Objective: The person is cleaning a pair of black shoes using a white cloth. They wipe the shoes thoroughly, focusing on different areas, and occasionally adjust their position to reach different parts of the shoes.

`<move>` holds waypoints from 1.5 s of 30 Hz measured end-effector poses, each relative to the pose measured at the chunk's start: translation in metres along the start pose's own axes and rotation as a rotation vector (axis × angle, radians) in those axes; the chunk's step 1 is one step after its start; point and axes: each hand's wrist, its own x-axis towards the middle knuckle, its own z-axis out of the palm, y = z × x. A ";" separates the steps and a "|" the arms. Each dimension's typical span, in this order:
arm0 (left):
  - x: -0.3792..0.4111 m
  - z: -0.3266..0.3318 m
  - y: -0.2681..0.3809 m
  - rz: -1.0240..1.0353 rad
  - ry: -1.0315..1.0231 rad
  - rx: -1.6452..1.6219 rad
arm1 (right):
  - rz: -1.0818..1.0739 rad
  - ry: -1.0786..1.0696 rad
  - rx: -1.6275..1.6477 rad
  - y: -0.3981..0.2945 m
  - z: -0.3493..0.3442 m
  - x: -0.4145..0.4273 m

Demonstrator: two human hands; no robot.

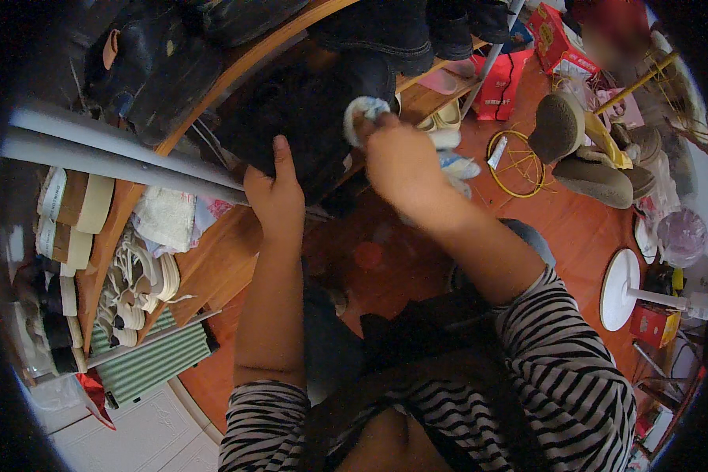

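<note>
My left hand (pixel 278 197) grips the near edge of a black, fuzzy-looking item (pixel 295 112), probably a boot, with the thumb laid upright along it. Its far parts merge with dark footwear behind, so its full outline cannot be told. Bunched in my right hand (pixel 404 168) is a white and blue cloth (pixel 359 115), close against the right side of the black item. The right fingers are partly hidden behind the fist. Both hands are in front of a shoe rack with wooden shelves (pixel 212 253).
Grey metal tubes (pixel 124 162) cross the rack at left. White sneakers (pixel 130 289) and sandals (pixel 82 218) stand on its shelves. On the reddish floor are a yellow wire ring (pixel 492 177), brown slippers (pixel 593 180), a red bag (pixel 498 88) and a white round-based stand (pixel 619 289).
</note>
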 end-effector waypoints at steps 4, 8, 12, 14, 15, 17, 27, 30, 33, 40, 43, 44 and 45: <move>0.003 0.000 -0.011 -0.006 -0.016 -0.041 | -0.115 -0.008 0.046 -0.027 -0.004 -0.021; 0.004 0.000 -0.004 -0.052 -0.010 -0.043 | -0.269 0.012 0.239 -0.041 -0.021 -0.037; 0.007 -0.002 0.008 -0.119 0.004 -0.013 | -0.301 0.088 0.271 -0.044 -0.015 -0.038; 0.008 -0.001 0.007 -0.138 -0.011 -0.025 | -0.255 0.099 0.212 -0.038 -0.013 -0.031; 0.009 -0.004 0.004 -0.148 -0.015 -0.024 | -0.221 0.089 0.186 -0.033 -0.012 -0.024; 0.010 -0.003 -0.003 -0.145 -0.024 -0.022 | -0.148 0.066 0.123 -0.020 -0.012 -0.012; 0.011 -0.003 -0.013 -0.031 -0.063 -0.090 | 0.158 -0.072 0.075 0.031 -0.017 0.025; 0.010 -0.005 -0.003 -0.120 -0.091 -0.087 | 0.301 0.079 0.079 0.070 -0.008 0.032; 0.004 -0.004 0.002 -0.026 -0.159 -0.012 | 0.325 0.183 0.156 0.087 -0.033 0.028; -0.002 -0.008 -0.007 0.452 -0.322 0.057 | 0.324 0.220 0.368 0.089 -0.035 0.032; -0.005 -0.011 0.006 1.016 -0.376 0.475 | 0.240 0.303 0.322 0.094 -0.029 0.034; -0.012 -0.005 0.007 1.076 -0.301 0.521 | 0.238 0.345 0.345 0.095 -0.029 0.034; -0.016 -0.004 0.007 1.079 -0.294 0.522 | 0.235 0.384 0.368 0.096 -0.029 0.034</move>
